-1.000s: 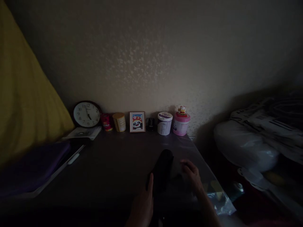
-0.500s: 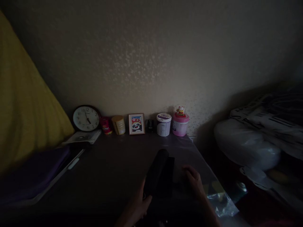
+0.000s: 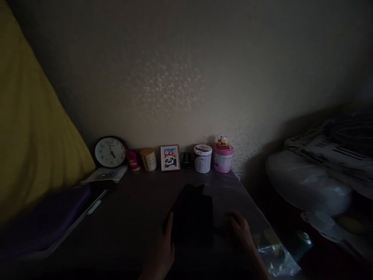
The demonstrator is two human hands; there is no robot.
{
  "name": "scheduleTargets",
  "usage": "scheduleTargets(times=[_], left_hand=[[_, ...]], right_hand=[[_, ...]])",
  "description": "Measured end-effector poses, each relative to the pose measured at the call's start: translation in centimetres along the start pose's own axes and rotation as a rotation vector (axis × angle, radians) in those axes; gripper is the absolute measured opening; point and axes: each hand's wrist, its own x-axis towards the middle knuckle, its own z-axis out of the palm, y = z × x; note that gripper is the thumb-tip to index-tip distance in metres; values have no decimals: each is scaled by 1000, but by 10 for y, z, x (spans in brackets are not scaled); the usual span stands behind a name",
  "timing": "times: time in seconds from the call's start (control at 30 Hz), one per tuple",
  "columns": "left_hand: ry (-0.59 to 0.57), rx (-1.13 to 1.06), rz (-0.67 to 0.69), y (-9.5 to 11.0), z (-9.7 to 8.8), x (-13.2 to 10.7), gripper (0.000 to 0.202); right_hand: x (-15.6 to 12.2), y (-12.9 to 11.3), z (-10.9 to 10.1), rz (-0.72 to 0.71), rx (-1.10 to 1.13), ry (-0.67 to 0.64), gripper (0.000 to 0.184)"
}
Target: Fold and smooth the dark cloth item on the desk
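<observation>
The left hand (image 3: 161,252) is laying its fingers along the left edge of a black object (image 3: 192,214) lying mid-desk (image 3: 131,217). The right hand (image 3: 241,233) is resting just right of it. The dark is hiding whether either hand's fingers are grasping.

Two bare hands show at the bottom of the head view, in very dim light. The left hand (image 3: 162,251) shows as a broad, smooth back with one long digit outlined along its upper right edge; its other fingers are lost in shadow. The left wrist (image 3: 150,272) below it is uncovered. The right hand (image 3: 241,232) shows rounded knuckles and short fingertips, darker at the front. The right forearm (image 3: 258,261) is slender and unclothed down to the picture's edge. It is too dark to tell nails, skin creases or anything worn on the fingers.
</observation>
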Motion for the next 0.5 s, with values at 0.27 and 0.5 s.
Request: scheduleTargets(times=[0.27, 0.5], left_hand=[[30, -318, -11, -14, -11, 22, 62], [-339, -736, -89, 5, -41, 8, 37]], right_hand=[[3, 7, -1, -29, -40, -16, 32], [0, 1, -1, -27, 27, -36, 35]])
